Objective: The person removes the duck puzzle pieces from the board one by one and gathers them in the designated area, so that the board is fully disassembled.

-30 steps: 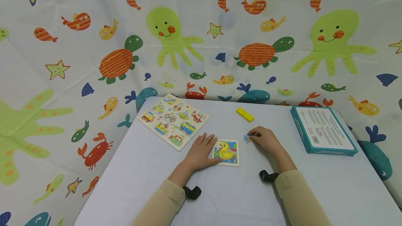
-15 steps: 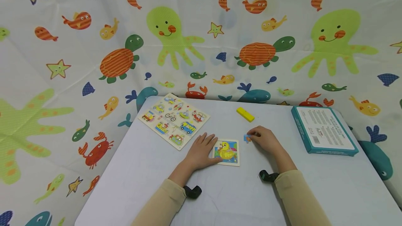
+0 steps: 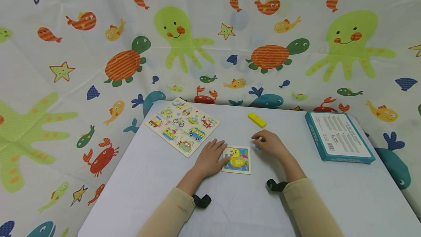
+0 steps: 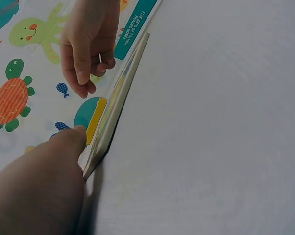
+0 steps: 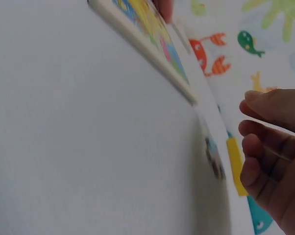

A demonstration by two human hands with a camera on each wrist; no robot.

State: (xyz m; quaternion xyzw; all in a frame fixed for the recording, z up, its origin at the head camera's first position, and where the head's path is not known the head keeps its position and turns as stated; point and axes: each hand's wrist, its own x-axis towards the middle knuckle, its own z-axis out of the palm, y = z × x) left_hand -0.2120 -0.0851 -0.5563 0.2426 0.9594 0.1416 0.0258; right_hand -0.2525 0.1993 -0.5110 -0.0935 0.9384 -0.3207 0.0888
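A small square wooden duck puzzle (image 3: 242,161) lies flat on the white table. My left hand (image 3: 208,159) rests at its left side, fingers spread on the tabletop and thumb on the puzzle's edge. My right hand (image 3: 272,145) hovers to the right of the puzzle, fingers loosely bent. Below its fingertips a small blue puzzle piece (image 3: 257,147) lies on the table. In the right wrist view the piece (image 5: 214,157) is apart from my right hand (image 5: 277,152), which holds nothing.
A larger wooden vehicle puzzle board (image 3: 173,127) lies at the back left. A yellow block (image 3: 257,120) sits behind my right hand. The teal and white box (image 3: 340,138) is at the right. A sea-animal cloth (image 3: 230,25) hangs behind the table.
My right hand has let go of the blue piece, risen and shifted slightly left. My left thumb has moved up a little along the puzzle; the rest of that hand stays.
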